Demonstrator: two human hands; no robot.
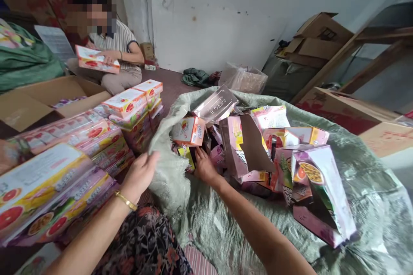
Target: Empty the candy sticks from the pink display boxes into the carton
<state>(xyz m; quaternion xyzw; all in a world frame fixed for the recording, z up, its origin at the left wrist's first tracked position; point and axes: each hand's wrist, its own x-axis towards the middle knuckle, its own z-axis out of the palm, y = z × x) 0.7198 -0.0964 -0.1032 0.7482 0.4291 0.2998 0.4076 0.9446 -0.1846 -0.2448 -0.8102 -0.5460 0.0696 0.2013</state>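
A big pale green woven sack (pixel 226 223) lies open in front of me, filled with several crumpled pink and orange fruit-print cartons (pixel 258 150). My right hand (pixel 204 166) reaches into the sack's mouth among the cartons, beside a small yellow-green carton (pixel 186 153); its fingertips are hidden. My left hand (pixel 139 175), with a gold bangle at the wrist, holds the sack's rim (pixel 163 146), fingers curled on the cloth. An orange carton (pixel 189 131) sits just above my right hand.
Stacks of flattened fruit-print cartons (pixel 64 167) fill the left side, with more (pixel 135 107) further back. A seated person (pixel 109 51) holds a carton (pixel 97 60). An open cardboard box (pixel 41 99) stands at left; brown boxes (pixel 355 116) and a wooden frame (pixel 371 51) at right.
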